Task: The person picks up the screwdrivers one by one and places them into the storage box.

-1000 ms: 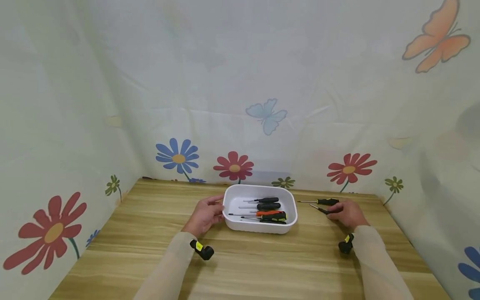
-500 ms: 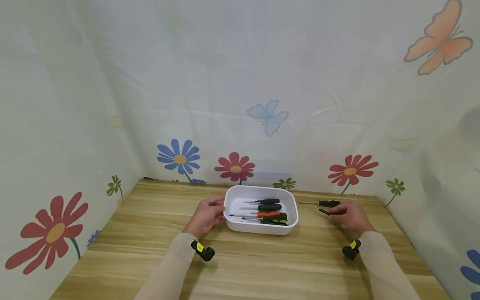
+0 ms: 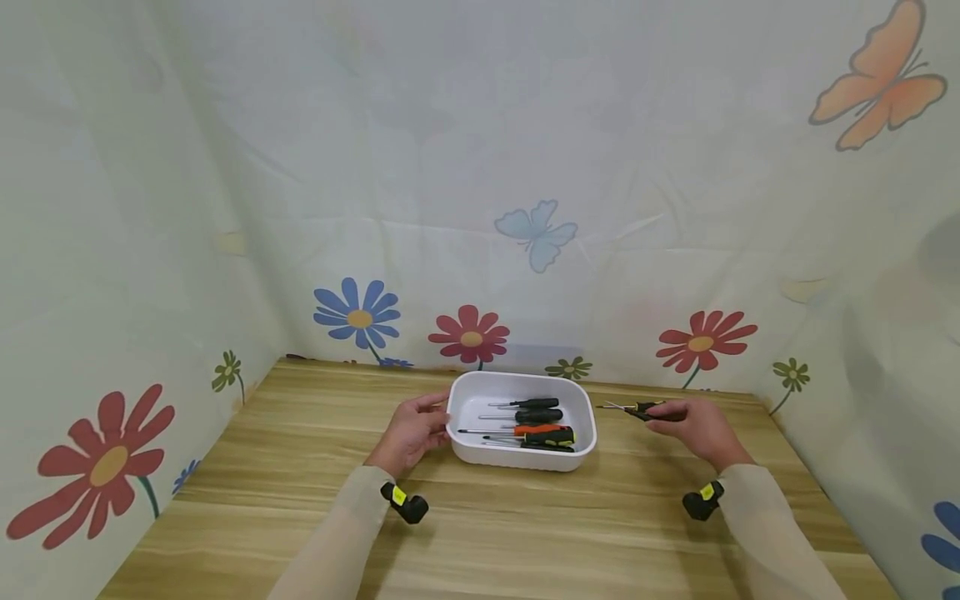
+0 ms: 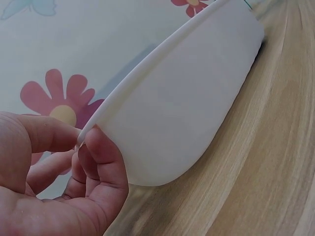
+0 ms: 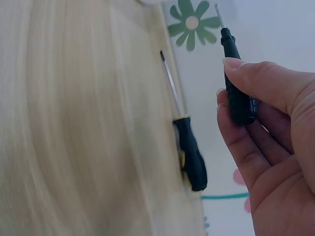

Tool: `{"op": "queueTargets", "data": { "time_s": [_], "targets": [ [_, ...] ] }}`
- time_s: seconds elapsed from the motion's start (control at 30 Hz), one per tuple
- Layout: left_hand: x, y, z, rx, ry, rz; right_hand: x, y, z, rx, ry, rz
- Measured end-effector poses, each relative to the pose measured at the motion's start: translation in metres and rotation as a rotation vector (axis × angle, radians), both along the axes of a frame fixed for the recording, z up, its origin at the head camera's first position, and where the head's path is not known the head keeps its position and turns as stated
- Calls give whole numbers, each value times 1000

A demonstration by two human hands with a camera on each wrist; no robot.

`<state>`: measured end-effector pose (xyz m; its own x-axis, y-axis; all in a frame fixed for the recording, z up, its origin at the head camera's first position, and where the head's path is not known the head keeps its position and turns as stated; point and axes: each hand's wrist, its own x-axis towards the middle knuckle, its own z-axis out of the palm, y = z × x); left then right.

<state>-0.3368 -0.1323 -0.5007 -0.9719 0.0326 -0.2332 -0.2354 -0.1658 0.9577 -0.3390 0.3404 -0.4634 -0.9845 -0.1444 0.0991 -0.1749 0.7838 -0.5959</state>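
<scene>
A white plastic box (image 3: 517, 457) stands on the wooden table, with several screwdrivers lying in it, mostly black-handled and one with an orange handle (image 3: 527, 429). My left hand (image 3: 411, 429) pinches the box's left rim between thumb and fingers, as the left wrist view shows up close. To the right of the box, my right hand (image 3: 697, 425) holds a small black screwdriver (image 5: 237, 93) by its handle, shaft pointing away from the palm. Below it on the table lies a black-and-yellow screwdriver (image 5: 192, 155), partly covered by the hand in the head view.
Behind the wooden table (image 3: 525, 533) hangs a pale curtain (image 3: 420, 167) printed with flowers and butterflies, and it closes off both sides too. A small black camera sits on each wrist, the left one (image 3: 405, 502) near the table's middle.
The right hand first shifted slightly right, then brought the small screwdriver up from the table, so it now overlaps the black-and-yellow one. My left hand stays at the box rim.
</scene>
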Motion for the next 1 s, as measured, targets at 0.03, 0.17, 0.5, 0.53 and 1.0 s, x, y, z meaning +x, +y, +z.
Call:
{"op": "queueTargets", "data": {
  "time_s": [0.03,0.17,0.5,0.53,1.0],
  "targets": [
    [0,0,0,-1,1,-3,1,-2,2,-5,1,4],
    [1,0,1,-7,-2,-6,4,-13,11,-26,3,11],
    [0,2,2,-21,-11,1,4,-42,19,-86,-31,46],
    [-1,2,2,-20,-12,4,3,-44,20,-95,-32,54],
    [-3,0,-3,-23,-1,7,-6,-79,28,-122,-63,137]
  ]
}}
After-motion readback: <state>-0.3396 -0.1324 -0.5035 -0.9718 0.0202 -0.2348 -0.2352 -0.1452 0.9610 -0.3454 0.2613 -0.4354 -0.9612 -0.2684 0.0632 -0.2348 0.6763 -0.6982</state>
